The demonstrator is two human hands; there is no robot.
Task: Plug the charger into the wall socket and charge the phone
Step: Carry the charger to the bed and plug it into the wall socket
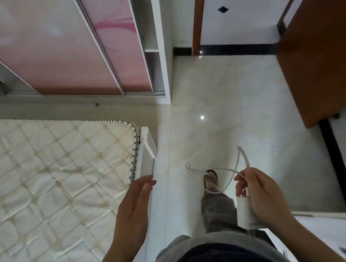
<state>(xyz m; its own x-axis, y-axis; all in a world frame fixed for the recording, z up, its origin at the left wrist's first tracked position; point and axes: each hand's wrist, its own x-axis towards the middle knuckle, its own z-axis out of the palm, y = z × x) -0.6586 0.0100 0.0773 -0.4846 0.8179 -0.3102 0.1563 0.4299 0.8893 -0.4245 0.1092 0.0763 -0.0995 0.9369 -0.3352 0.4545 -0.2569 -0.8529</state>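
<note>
My right hand [262,196] grips a white charger block [245,212] at waist height, and its white cable [217,172] loops out in front of the fingers above the floor. My left hand [134,207] is held out flat with fingers apart, holding nothing, beside the corner of the bed frame [148,155]. No phone and no wall socket show in this view.
A bare quilted mattress [38,174] fills the left. A pink sliding wardrobe [63,46] stands behind it. A brown door [324,50] stands ajar at the right, with a doorway ahead. A white tabletop [327,235] lies at lower right. My sandalled foot [211,179] is on the tiled floor.
</note>
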